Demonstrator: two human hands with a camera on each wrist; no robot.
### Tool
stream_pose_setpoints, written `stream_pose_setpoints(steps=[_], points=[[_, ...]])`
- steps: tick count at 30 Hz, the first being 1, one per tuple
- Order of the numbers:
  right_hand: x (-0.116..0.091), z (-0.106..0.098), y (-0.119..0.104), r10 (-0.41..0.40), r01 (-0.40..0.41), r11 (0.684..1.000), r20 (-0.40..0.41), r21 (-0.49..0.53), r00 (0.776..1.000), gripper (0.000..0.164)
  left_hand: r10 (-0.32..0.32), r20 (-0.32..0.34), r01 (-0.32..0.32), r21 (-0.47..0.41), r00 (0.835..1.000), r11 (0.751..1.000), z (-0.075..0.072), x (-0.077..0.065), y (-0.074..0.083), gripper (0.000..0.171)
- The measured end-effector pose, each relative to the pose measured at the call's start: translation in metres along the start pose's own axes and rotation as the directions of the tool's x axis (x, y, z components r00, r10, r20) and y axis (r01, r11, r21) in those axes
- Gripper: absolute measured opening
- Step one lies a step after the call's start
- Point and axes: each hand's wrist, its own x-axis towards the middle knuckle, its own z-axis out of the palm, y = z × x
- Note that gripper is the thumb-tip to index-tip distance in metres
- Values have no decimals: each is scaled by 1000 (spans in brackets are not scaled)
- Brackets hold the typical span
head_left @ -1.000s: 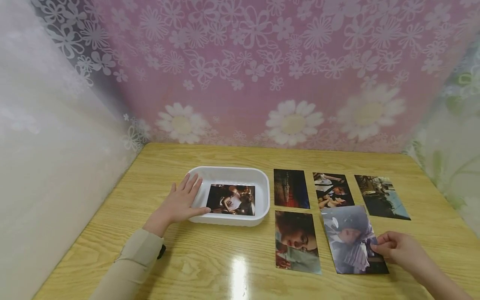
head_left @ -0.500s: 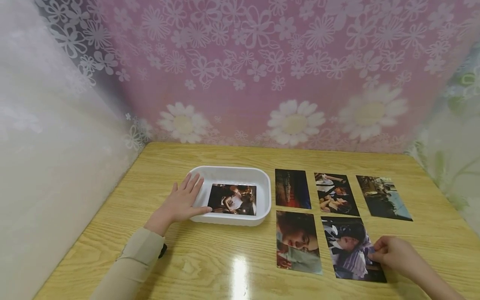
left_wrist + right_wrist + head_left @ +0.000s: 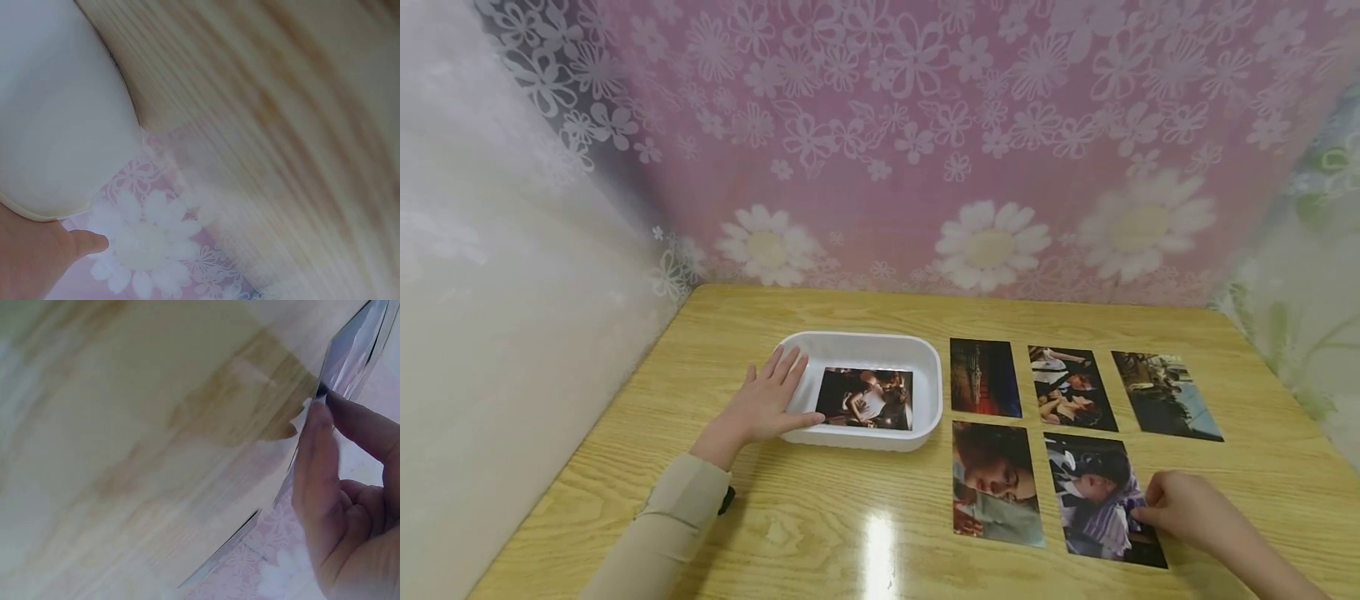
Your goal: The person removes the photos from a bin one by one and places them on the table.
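My left hand [image 3: 760, 407] lies with fingers spread over the left end of a white plastic tray [image 3: 931, 392], its thumb along the front rim. Inside the tray is a dark photo [image 3: 867, 400] with a figure in white. At the right, my right hand [image 3: 1191, 510] pinches the right edge of a photo [image 3: 1097, 500] of a person in a dark cap and striped clothing. That photo lies on or just over the table. In the right wrist view, thumb and finger meet at the edge of the photo [image 3: 350, 356]. The left wrist view shows the tray [image 3: 56, 112] beside part of the hand.
Left of the pinched photo lies a portrait photo [image 3: 996, 483]. Behind them, in a row, are a dark night photo [image 3: 985, 377], a photo of a couple [image 3: 1072, 388] and a waterside photo [image 3: 1167, 395]. A flowered wall covering [image 3: 880, 167] closes off the wooden table [image 3: 805, 517] at the back.
My right hand has lowered the capped-person photo from over the couple photo's front edge and drawn it slightly nearer, below the couple photo. The left hand stays on the tray.
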Motion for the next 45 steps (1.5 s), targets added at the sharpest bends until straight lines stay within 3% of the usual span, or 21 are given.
stream_pose_setpoints(steps=[7,13,19,26,31,38,41,45], points=[[-3,-6,-5,33,-33,999,-20,-22,999,32,6,5,-6,-13,1000,1000,3,-1,0,96],[-3,-22,-20,-57,53,998,-111,-34,992,37,7,-7,-7,-17,1000,1000,1,-1,1,95],[6,-35,-55,-133,129,991,-159,-38,978,45,3,-4,-4,-7,1000,1000,0,-1,1,95],[26,-38,-105,-280,288,958,-239,-3,930,44,7,-8,-7,-18,1000,1000,1,-1,0,95],[41,-35,-140,-350,358,933,-278,-24,894,39,3,-3,-3,-16,1000,1000,2,0,-1,95],[67,-29,-184,-480,483,873,-318,-73,818,31,3,-4,-3,-5,1000,1000,4,0,-2,96],[78,-26,-200,-514,514,854,-297,-82,805,35,2,-3,-2,-7,1000,1000,4,1,-2,95],[92,-21,-220,-526,516,850,-231,-107,818,44,2,-3,-2,-6,1000,1000,4,1,-2,95]])
